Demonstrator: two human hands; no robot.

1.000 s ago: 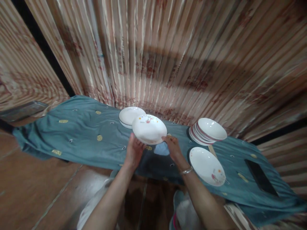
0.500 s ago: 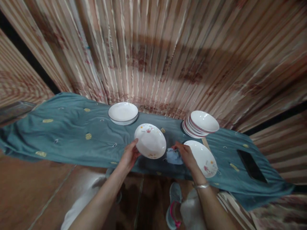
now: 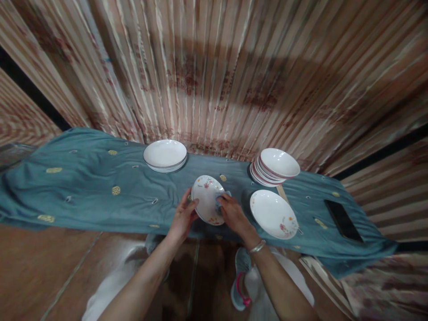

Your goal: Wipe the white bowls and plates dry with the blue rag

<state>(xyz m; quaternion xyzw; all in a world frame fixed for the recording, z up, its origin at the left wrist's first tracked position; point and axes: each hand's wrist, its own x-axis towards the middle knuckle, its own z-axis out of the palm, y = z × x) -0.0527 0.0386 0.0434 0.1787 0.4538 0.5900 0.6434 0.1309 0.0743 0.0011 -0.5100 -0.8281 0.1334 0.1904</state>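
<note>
A white plate with small flowers near its rim (image 3: 206, 201) is tilted above the table's front, gripped at its left edge by my left hand (image 3: 183, 217). My right hand (image 3: 232, 213) pinches a blue cloth (image 3: 220, 201) and presses it against the plate's right side; the fingers hide most of the cloth. Just right of that hand, another flowered plate (image 3: 272, 213) lies on the tablecloth. Farther back on the right are stacked white bowls with red rims (image 3: 279, 163). A stack of white plates with dark rims (image 3: 165, 154) stands at the back left.
Green cloth with yellow pineapple prints (image 3: 90, 191) covers the long table. A black phone (image 3: 343, 220) lies toward its right end, and a thin wooden strip (image 3: 281, 192) shows beside the bowls. A striped curtain (image 3: 207, 80) hangs directly behind the table.
My right hand has moved left with the cloth, from beside the plate onto its surface. The held plate is now turned more steeply. The view has shifted slightly.
</note>
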